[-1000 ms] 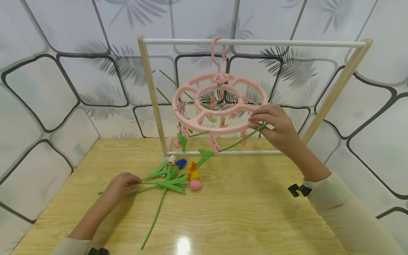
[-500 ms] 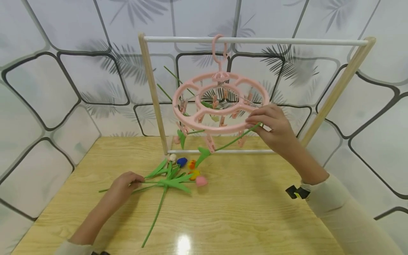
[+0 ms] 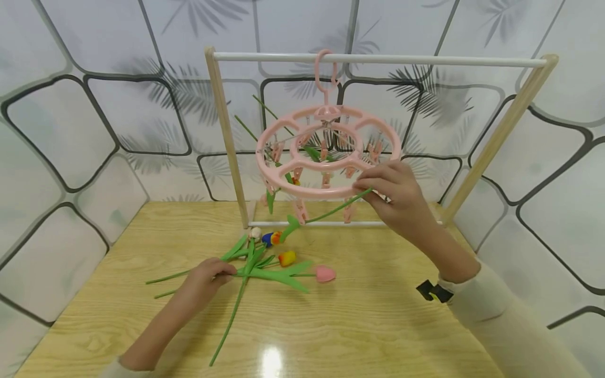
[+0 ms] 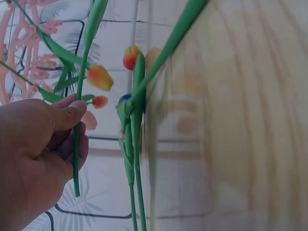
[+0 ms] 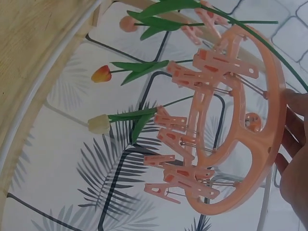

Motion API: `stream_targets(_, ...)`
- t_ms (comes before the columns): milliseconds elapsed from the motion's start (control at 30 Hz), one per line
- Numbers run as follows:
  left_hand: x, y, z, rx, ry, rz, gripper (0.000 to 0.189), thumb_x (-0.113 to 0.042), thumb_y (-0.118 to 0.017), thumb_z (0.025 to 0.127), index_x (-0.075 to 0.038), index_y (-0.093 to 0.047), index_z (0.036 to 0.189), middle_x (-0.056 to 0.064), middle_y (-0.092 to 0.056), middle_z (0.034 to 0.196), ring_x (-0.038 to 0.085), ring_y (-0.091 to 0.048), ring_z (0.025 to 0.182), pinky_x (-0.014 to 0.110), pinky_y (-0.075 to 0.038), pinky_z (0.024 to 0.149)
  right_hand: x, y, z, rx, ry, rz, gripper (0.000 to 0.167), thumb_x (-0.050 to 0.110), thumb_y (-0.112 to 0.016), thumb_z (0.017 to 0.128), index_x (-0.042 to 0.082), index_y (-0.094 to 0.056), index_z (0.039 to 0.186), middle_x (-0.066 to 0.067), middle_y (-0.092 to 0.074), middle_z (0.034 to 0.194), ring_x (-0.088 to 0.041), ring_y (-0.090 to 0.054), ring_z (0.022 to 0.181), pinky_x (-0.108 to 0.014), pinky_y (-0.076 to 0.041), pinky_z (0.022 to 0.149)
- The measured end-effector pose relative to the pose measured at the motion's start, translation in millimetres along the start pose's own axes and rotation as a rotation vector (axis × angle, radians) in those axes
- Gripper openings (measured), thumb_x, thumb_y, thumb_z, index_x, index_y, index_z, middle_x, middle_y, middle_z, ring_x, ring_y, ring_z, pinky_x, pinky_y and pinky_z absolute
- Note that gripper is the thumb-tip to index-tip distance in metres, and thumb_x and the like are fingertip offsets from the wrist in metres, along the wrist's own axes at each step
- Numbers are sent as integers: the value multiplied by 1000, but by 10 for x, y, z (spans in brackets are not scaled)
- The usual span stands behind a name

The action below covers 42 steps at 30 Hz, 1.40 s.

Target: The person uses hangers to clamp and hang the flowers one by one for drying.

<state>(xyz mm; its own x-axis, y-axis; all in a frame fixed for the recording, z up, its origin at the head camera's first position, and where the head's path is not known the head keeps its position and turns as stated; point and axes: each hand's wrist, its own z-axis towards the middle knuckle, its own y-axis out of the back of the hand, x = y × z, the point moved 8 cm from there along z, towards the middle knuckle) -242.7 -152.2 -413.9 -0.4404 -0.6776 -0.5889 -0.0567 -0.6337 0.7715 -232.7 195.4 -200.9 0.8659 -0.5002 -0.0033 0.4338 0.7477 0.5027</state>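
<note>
Hanger (image 3: 326,193) pink; tulip (image 3: 325,274) pink, leaves (image 3: 275,274) green; wall (image 3: 406,29) grey leaf-patterned.

A leaf-patterned wall (image 3: 293,31) rises behind the wood-grain tabletop (image 3: 368,320).

The left hand (image 3: 206,275) and right hand (image 3: 394,189) are both bare. The right sleeve (image 3: 510,320) is long, plain and pale cream, rather loose in cut, with a soft crease across it below the cuff (image 3: 459,283) and the cloth slightly bunched there. At that cuff sits a small black piece (image 3: 440,293), angular, its two dark blocks flaring like a bow, with a little yellow-green mark (image 3: 431,297) near its middle. Of the left sleeve (image 3: 127,369) only a short pale end shows at the head view's bottom edge, probably matching cloth.
</note>
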Motion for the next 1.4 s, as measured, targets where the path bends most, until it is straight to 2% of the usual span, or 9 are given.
stream_targets(267, -234, -135, 97, 22, -48, -73, 18, 0, -69, 92, -11, -74, 105, -4, -68, 107, 18, -64, 101, 27, -57, 83, 149, -94, 47, -13, 21, 5, 22, -5, -81, 77, 2, -78, 97, -13, -75, 99, -34, -59, 98, -49, -40, 90)
stream_targets(467, -414, -221, 202, 24, -83, -96, 16, -3, -69, 93, -12, -74, 105, -4, -67, 104, 13, -61, 96, 23, -55, 78, 251, -155, 78, -4, 43, 12, 15, 5, -76, 88, 0, -77, 102, -14, -75, 103, -33, -62, 102, -46, -44, 95)
stream_targets(700, -653, -273, 339, 23, -138, -124, 15, -5, -70, 93, -10, -75, 107, -2, -68, 104, 15, -63, 96, 25, -55, 79, 390, -196, 106, -4, 69, 57, 17, 8, -65, 98, -4, -75, 106, -17, -72, 109, -33, -64, 105, -35, -48, 98)
stream_targets(867, -789, -295, 405, 28, -186, -157, 16, -7, -71, 92, -11, -75, 107, -2, -68, 102, 12, -62, 93, 23, -55, 76, 454, -192, 103, -28, 61, 66, 17, 8, -64, 99, -4, -75, 106, -18, -72, 108, -33, -64, 106, -36, -48, 101)
stream_targets(1033, -926, -296, 460, 2, -220, -183, 15, -8, -71, 92, -13, -75, 106, -4, -66, 102, 9, -60, 89, 21, -54, 71, 481, -159, 24, -56, 42, 65, 21, 14, -63, 101, -3, -75, 105, -16, -72, 105, -31, -65, 102, -31, -49, 99)
stream_targets(1133, -1036, -284, 485, -26, -271, -171, 14, -7, -71, 92, -12, -75, 105, -3, -65, 101, 9, -58, 86, 21, -52, 69, 461, -96, -82, -101, -25, 62, 26, 20, -61, 103, -2, -75, 105, -15, -72, 102, -28, -66, 98, -24, -49, 96)
stream_targets(1200, -1108, -273, 498, -45, -316, -170, 14, -6, -71, 92, -10, -75, 105, -1, -67, 102, 10, -58, 88, 21, -52, 70, 409, -64, -186, -120, -106, 79, 22, 16, -63, 101, -2, -75, 106, -14, -72, 101, -25, -67, 94, -20, -50, 91)
stream_targets(1300, -1191, -256, 513, -74, -363, -152, 14, -6, -71, 91, -8, -76, 105, 0, -69, 102, 12, -59, 92, 23, -53, 75, 274, -81, -392, -110, -283, 108, 16, 5, -66, 97, 1, -73, 110, -11, -73, 100, -14, -67, 92, -15, -50, 86)
stream_targets(1400, -1259, -247, 539, -93, -382, -130, 13, -7, -72, 91, -9, -76, 103, -1, -71, 100, 12, -61, 95, 23, -54, 78, 124, -156, -620, -66, -507, 157, 24, -2, -69, 92, 6, -72, 114, -6, -73, 101, -5, -65, 91, -14, -51, 84)
